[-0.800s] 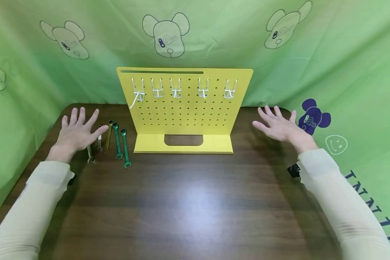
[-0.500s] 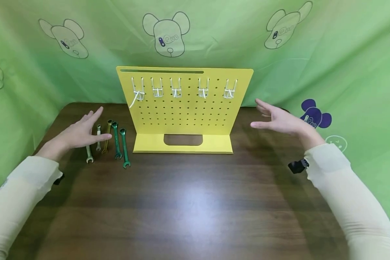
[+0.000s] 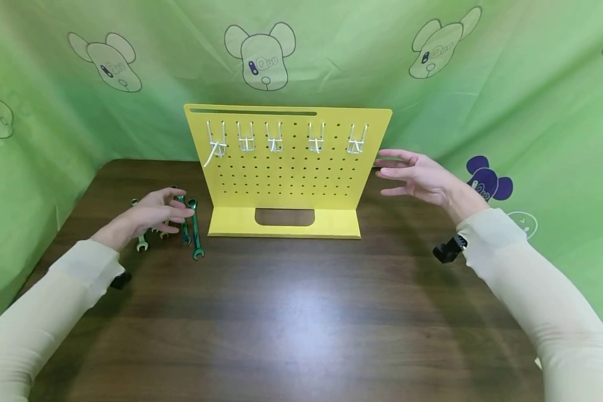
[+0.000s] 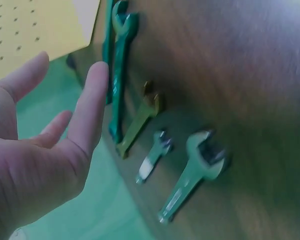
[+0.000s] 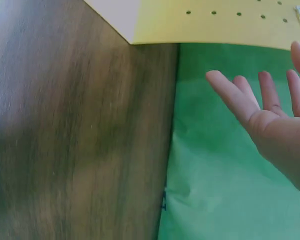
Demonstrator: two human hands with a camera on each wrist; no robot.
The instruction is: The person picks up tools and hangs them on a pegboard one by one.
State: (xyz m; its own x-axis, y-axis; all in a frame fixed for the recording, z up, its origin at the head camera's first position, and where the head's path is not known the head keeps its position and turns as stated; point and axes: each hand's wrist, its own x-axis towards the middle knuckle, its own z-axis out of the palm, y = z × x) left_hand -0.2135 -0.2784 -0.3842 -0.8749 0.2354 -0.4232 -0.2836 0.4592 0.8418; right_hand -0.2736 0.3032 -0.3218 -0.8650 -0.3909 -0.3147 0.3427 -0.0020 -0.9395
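My left hand point(image 3: 158, 213) hovers over a row of wrenches on the table, fingers spread and holding nothing. The outermost green wrench point(image 3: 196, 230) lies just right of its fingertips; a second green wrench point(image 4: 119, 75) is partly covered by the hand in the head view. Beside it in the left wrist view are a gold wrench point(image 4: 139, 122), a small silver wrench point(image 4: 152, 159) and a larger silver wrench point(image 4: 187, 175). Off the right edge of the yellow pegboard point(image 3: 286, 192) is my right hand point(image 3: 422, 177), fingers loosely extended around nothing.
The pegboard stands upright at the back of the brown wooden table point(image 3: 301, 312). Several white wire hooks point(image 3: 275, 144) hang along its upper part, the leftmost with a longer prong sticking out. A green printed curtain point(image 3: 352, 56) surrounds the table's back and sides.
My left hand has turned from palm-down and moved right over the wrenches, its fingers now bending. My right hand has rotated and drawn left to the pegboard's edge. Wrenches and pegboard stay put.
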